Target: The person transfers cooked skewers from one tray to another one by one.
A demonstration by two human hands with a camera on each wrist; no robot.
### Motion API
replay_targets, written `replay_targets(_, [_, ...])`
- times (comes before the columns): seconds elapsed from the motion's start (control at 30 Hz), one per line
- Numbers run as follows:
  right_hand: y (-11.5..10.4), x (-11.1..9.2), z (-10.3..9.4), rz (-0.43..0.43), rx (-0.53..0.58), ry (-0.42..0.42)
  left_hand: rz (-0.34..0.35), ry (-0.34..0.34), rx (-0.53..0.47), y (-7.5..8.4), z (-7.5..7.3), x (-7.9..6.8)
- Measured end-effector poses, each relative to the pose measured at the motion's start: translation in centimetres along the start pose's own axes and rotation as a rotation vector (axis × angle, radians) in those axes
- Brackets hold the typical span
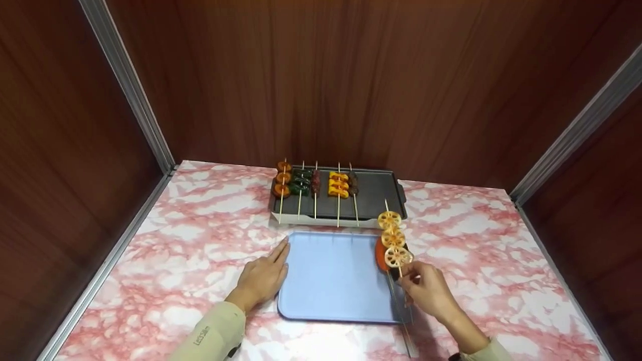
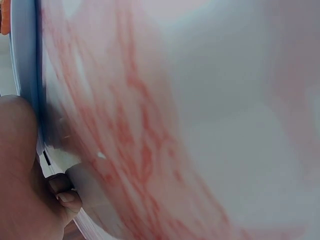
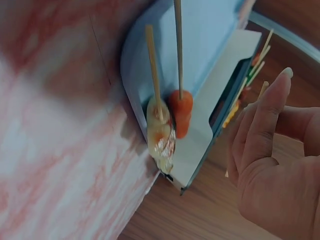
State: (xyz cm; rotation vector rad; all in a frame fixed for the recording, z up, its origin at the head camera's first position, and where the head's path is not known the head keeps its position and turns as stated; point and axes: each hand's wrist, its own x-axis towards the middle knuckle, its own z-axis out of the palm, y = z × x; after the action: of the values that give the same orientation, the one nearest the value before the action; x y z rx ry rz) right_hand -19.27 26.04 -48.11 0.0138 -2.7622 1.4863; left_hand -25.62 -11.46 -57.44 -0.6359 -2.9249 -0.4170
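Note:
My right hand [image 1: 429, 288] pinches the stick of a lotus root skewer [image 1: 393, 238] above the right side of a blue tray [image 1: 331, 281]. Beneath it in the tray lie a skewer with a red sausage-like piece [image 1: 381, 254] and, seen in the right wrist view, a skewer with a pale, browned piece [image 3: 159, 135]. Their sticks point toward the near edge. My left hand [image 1: 263, 278] rests against the tray's left rim, fingers extended; in the left wrist view part of that hand [image 2: 17, 170] shows beside the rim.
Behind the tray stands a dark grill plate [image 1: 376, 193] on a pale base. Several skewers lie across its left and middle, among them orange slices [image 1: 283, 178], green pieces [image 1: 301, 181] and yellow pieces [image 1: 338, 184]. Brown panels [image 1: 321, 85] enclose the marbled tabletop [image 1: 165, 260].

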Motion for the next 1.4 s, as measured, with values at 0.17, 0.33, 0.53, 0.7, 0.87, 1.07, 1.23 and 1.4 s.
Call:
replay_targets(0.17, [0.4, -0.7, 0.8, -0.009, -0.037, 0.006, -0.001, 0.005, -0.006, 0.2, -0.3, -0.1])
replay_targets(0.33, [0.7, -1.3, 1.4, -0.027, -0.079, 0.018, -0.004, -0.005, 0.008, 0.4, -0.7, 0.0])
replay_targets(0.53, [0.7, -1.9, 1.9, -0.035, -0.100, 0.009, -0.004, -0.016, -0.003, 0.3, -0.6, -0.1])
replay_targets(0.7, [0.8, -2.4, 2.4, -0.029, -0.096, -0.003, -0.001, -0.003, -0.006, 0.4, -0.6, -0.2])
replay_targets(0.87, [1.2, -2.7, 2.9, -0.022, -0.070, -0.032, -0.003, 0.004, -0.001, 0.4, -0.6, -0.2])
replay_targets(1.07, [1.5, -2.7, 3.5, -0.022, -0.062, -0.087, -0.005, 0.008, 0.005, 0.5, -0.7, -0.1])
replay_targets(1.23, [1.5, -2.6, 4.1, -0.015, -0.037, -0.129, -0.009, -0.002, -0.004, 0.4, -0.6, -0.1])
replay_targets(1.4, [1.3, -2.4, 4.7, 0.016, 0.002, -0.152, -0.013, -0.036, -0.007, 0.4, -0.7, -0.1])
